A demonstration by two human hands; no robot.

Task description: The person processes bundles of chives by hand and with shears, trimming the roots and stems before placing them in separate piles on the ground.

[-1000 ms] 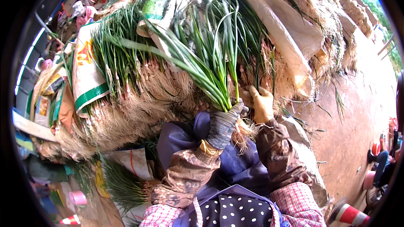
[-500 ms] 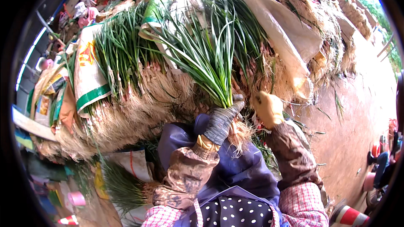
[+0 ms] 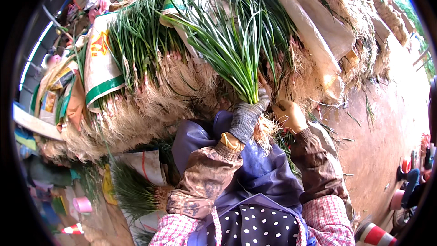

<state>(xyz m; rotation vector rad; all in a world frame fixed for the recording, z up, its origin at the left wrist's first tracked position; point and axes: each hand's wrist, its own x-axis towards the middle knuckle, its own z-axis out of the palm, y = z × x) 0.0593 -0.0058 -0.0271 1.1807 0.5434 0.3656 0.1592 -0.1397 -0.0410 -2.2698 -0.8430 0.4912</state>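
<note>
My left hand (image 3: 248, 115), in a grey knitted glove with yellow at the wrist, is closed round a bunch of green garlic (image 3: 243, 70). The long flat leaves fan away from me, and the pale roots (image 3: 266, 132) hang out below the fist, over my lap. Just right of the roots is my right hand (image 3: 291, 116) in a yellow glove, its fingers curled in a pinch. Whether anything thin is between those fingertips cannot be made out. A dark blue apron (image 3: 273, 168) covers my lap.
In front lies a long heap of rooted green garlic (image 3: 141, 45), partly under a white sack (image 3: 102, 59) and a pale sheet (image 3: 318, 32). Another bunch (image 3: 132, 189) lies at lower left. A pink roll (image 3: 82, 204) and striped cone (image 3: 375, 235) stand on the floor. People sit far left.
My right hand has lowered slightly and closed in on the roots. My left hand still grips the bunch, tilted a little differently. The whole view has shifted slightly.
</note>
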